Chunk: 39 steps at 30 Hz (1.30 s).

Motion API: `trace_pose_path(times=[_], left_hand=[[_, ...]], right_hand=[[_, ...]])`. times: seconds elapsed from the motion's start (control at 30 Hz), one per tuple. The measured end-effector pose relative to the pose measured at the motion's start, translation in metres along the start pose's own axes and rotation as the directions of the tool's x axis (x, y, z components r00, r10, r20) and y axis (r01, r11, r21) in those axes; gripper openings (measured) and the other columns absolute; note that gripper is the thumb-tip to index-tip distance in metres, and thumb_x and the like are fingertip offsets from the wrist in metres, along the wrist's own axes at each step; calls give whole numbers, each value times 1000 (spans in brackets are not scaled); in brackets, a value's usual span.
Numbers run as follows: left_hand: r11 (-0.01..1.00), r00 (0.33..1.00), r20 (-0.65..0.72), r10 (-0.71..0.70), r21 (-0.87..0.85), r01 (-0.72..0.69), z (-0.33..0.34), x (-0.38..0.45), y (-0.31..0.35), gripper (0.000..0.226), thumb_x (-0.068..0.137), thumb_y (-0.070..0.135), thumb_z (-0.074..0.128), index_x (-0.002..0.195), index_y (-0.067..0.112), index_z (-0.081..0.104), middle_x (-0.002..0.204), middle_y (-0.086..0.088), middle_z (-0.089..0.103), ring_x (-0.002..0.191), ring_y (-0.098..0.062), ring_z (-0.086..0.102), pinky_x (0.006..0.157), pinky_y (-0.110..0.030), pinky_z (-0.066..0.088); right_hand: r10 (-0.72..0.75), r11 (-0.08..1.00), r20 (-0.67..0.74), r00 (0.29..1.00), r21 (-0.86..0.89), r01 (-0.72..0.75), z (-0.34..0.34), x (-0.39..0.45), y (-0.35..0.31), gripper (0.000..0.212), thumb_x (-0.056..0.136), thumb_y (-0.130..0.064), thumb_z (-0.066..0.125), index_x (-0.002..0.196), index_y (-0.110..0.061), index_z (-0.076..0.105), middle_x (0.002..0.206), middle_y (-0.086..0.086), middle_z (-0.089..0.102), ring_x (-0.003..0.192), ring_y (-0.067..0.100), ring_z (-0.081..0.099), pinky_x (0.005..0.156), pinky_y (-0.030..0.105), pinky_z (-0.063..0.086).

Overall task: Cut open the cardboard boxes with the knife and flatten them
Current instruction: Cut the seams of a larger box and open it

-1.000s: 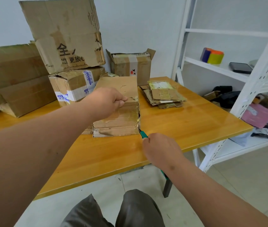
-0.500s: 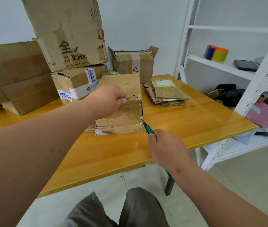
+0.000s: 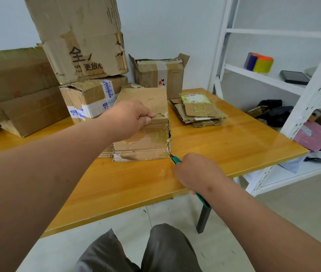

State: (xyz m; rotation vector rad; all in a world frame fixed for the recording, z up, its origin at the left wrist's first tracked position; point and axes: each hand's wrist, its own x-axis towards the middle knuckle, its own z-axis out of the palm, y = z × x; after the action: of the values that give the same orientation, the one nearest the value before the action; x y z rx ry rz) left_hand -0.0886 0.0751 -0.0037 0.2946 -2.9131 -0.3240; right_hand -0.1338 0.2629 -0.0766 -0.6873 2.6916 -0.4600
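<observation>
Gripping a green-handled utility knife (image 3: pixel 176 160) in a closed right hand (image 3: pixel 197 173), a person sets its blade at the near right corner of a taped cardboard box (image 3: pixel 145 138) lying on a yellow wooden table (image 3: pixel 116 185). The left hand (image 3: pixel 131 117) holds the box's top, fingers curled over a raised flap and thumb pressed to the cardboard. A pile of flattened cardboard (image 3: pixel 199 110) lies just beyond, uncut boxes (image 3: pixel 81 40) are stacked at the wall, and white shelving (image 3: pixel 311 91) stands to the right.
</observation>
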Motion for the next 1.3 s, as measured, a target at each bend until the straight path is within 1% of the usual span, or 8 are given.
trace_pose_path(times=[0.13, 0.33, 0.43, 0.53, 0.67, 0.83, 1.0, 1.3], left_hand=[[999, 1000, 19, 20, 43, -21, 0, 1, -1, 35, 102, 26, 45, 136, 29, 54, 129, 4, 53, 117, -19, 48, 100, -36, 40], [943, 987, 136, 85, 310, -124, -5, -2, 8, 84, 101, 11, 35, 131, 73, -13, 111, 6, 34, 100, -17, 38, 90, -41, 46], [938, 981, 175, 89, 316, -141, -9, 2, 10, 74, 101, 17, 33, 130, 76, -2, 117, 4, 33, 104, -18, 38, 91, -43, 46], [946, 978, 181, 106, 284, -155, -9, 1, 15, 37, 101, 40, 37, 133, 58, 31, 130, 4, 34, 115, -21, 38, 97, -44, 42], [952, 985, 86, 150, 257, -168, -9, -4, 23, 12, 94, 45, 52, 98, 34, 49, 121, 6, 46, 99, -18, 51, 78, -33, 47], [992, 996, 39, 84, 94, -88, -31, -26, 8, 22, 89, 19, 64, 104, 31, 54, 103, 12, 52, 94, -12, 55, 74, -25, 48], [998, 992, 109, -59, 45, 55, -59, -64, -37, 59, 82, -5, 59, 108, 47, 53, 116, 18, 48, 108, -10, 50, 87, -31, 50], [984, 986, -27, -164, 72, 165, -43, -98, -82, 41, 91, 24, 58, 127, 35, 42, 122, 11, 49, 105, -9, 47, 84, -26, 40]], right_hand=[[2, 999, 35, 999, -50, 0, -7, 0, -1, 17, 91, -17, 41, 75, -16, 47, 74, 2, 58, 74, 24, 65, 64, 36, 50], [-88, 994, -10, 996, 62, 89, -16, -6, 20, 25, 93, -29, 43, 84, -21, 65, 74, 1, 64, 60, 18, 65, 62, 35, 52], [-155, 983, -62, 986, 91, 160, -28, -4, 36, 24, 93, -30, 46, 77, -27, 63, 68, -1, 58, 58, 17, 51, 57, 35, 43], [-136, 990, -154, 979, 12, 139, -36, 4, 52, 26, 96, -35, 47, 112, -32, 67, 75, -4, 59, 63, 14, 53, 54, 30, 40], [-115, 971, -223, 968, -229, 62, -28, 17, 60, 42, 100, -47, 41, 136, -30, 52, 108, -1, 57, 98, 22, 57, 88, 39, 47], [-101, 954, -206, 973, -298, 36, -10, 30, 52, 52, 101, -52, 41, 150, -38, 33, 132, 2, 49, 122, 24, 50, 106, 47, 30], [-127, 938, -217, 968, -342, 46, 2, 36, 33, 50, 101, -37, 36, 151, -38, 34, 138, 2, 47, 130, 26, 41, 109, 48, 25], [-583, 812, -344, 736, -284, 510, 23, 18, -31, 54, 91, -9, 48, 141, -28, 52, 129, -7, 48, 126, 17, 40, 110, 42, 19]])
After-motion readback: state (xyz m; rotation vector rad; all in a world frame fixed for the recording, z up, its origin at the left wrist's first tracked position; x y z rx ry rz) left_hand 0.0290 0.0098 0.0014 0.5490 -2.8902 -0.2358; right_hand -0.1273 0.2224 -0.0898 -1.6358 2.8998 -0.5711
